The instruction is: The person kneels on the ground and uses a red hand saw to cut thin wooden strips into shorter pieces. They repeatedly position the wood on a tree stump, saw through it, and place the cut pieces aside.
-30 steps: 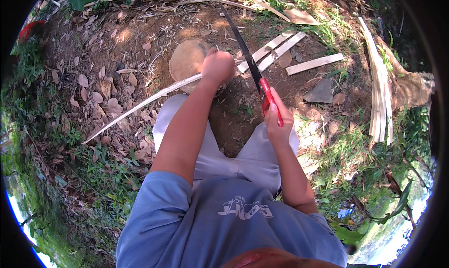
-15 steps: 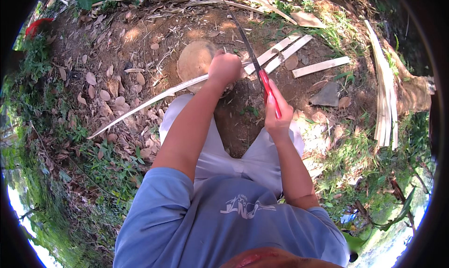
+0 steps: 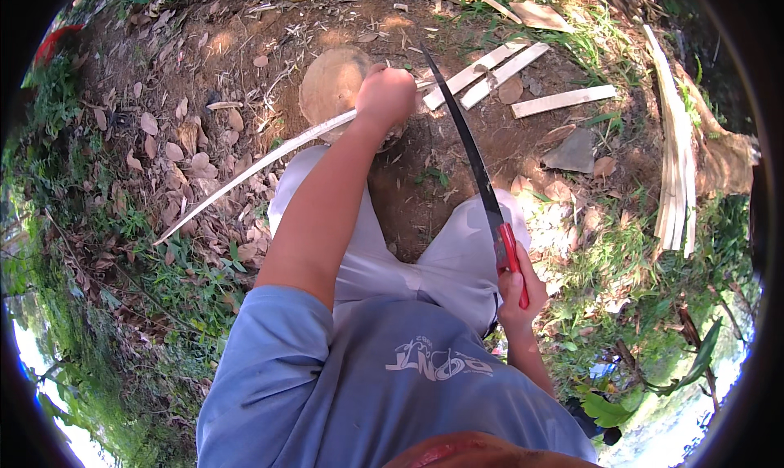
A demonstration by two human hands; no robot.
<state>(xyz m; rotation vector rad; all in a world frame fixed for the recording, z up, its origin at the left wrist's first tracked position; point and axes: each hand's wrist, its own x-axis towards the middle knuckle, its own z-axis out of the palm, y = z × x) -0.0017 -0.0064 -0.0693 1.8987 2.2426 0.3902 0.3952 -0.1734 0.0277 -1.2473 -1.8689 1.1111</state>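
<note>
My left hand (image 3: 387, 95) is closed around a long, thin wooden strip (image 3: 245, 174) at the edge of a round wooden log block (image 3: 328, 82). The strip slopes down to the left over dry leaves, and a short end pokes out past my fist on the right. In my right hand (image 3: 521, 284), beside my right knee, is the red handle of a handsaw (image 3: 472, 145). Its long dark blade points up and away, with the tip near the strip's short end; whether they touch I cannot tell. My fist hides part of the strip and block.
Two pale cut slats (image 3: 505, 74) lie right of the block, with another short slat (image 3: 563, 101) beyond them. A flat grey stone (image 3: 571, 151) sits nearer. Long strips (image 3: 674, 158) are bundled at far right beside a tree root (image 3: 725, 162). More strips lie along the far side.
My right hand has drawn the saw back toward my body and slightly right, so more blade shows between the hand and the strip. My left hand still grips the strip at the block.
</note>
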